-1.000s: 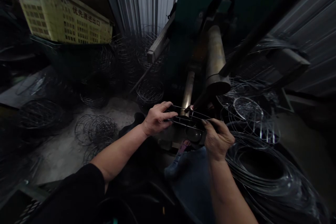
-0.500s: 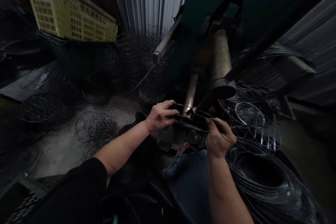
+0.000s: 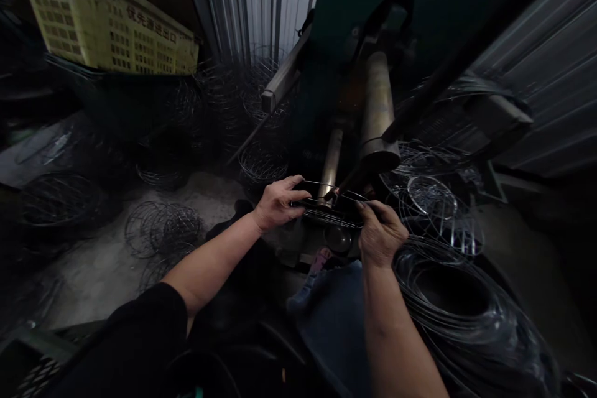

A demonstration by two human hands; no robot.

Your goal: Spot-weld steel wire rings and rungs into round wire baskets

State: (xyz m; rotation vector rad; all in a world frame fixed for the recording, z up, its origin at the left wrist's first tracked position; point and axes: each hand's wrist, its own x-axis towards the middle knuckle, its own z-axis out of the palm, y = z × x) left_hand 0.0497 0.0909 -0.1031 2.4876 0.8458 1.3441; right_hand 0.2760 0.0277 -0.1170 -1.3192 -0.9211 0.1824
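Between my two hands is a round wire frame point(image 3: 329, 222), made of thin metal rings, held at the machine's electrodes. My left hand point(image 3: 278, 204) grips its left side, thumb above and fingers below. On the right side, my right hand point(image 3: 380, 230) pinches the rim between thumb and fingers. A brass-coloured lower cylinder point(image 3: 331, 165) of the machine reaches down to the wire, where a small copper-coloured tip point(image 3: 335, 191) meets or nearly meets the upper ring. Above it to the right hangs a thicker metal cylinder point(image 3: 379, 96). Shadow hides part of the frame's far side.
A large coil of wire point(image 3: 448, 317) lies at the right, with wire frames point(image 3: 431, 199) piled behind it. More wire frames point(image 3: 161, 227) rest on the floor at left. A yellow crate point(image 3: 140, 28) stands on a dark bin. A dark bar point(image 3: 433, 68) slants across the upper right.
The whole view has shifted, so most things appear slightly further left. Both hands keep their grip on the wire frame, which seems turned or tilted only slightly.
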